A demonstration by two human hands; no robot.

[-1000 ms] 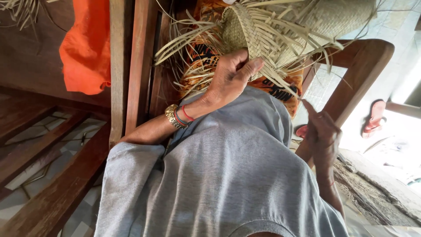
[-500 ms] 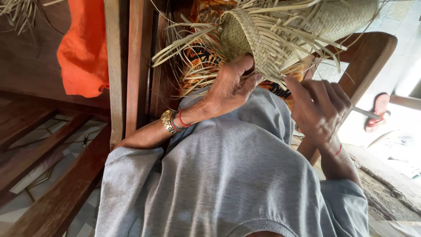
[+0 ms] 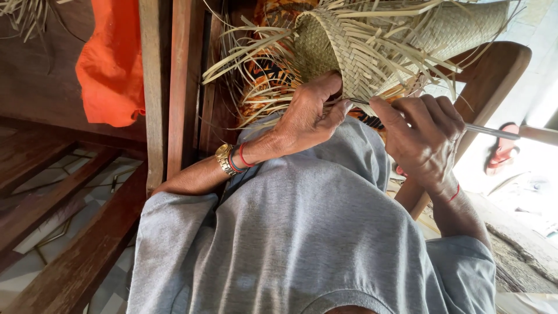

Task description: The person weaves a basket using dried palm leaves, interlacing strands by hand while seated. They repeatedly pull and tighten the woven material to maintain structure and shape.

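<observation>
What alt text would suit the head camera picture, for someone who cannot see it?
Two bare hands work at a half-woven straw basket with loose strips: the left hand grips its edge, the right hand holds a thin metal tool. Below, a grey shirt; orange cloth hangs left.

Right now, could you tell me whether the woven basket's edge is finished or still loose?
Still loose: the woven basket has unwoven strips splaying from its edge, beside the left hand.

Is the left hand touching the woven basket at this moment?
Touching. The head view shows the left hand with its thumb pressed against the lower edge of the woven basket, no gap between them.
</observation>
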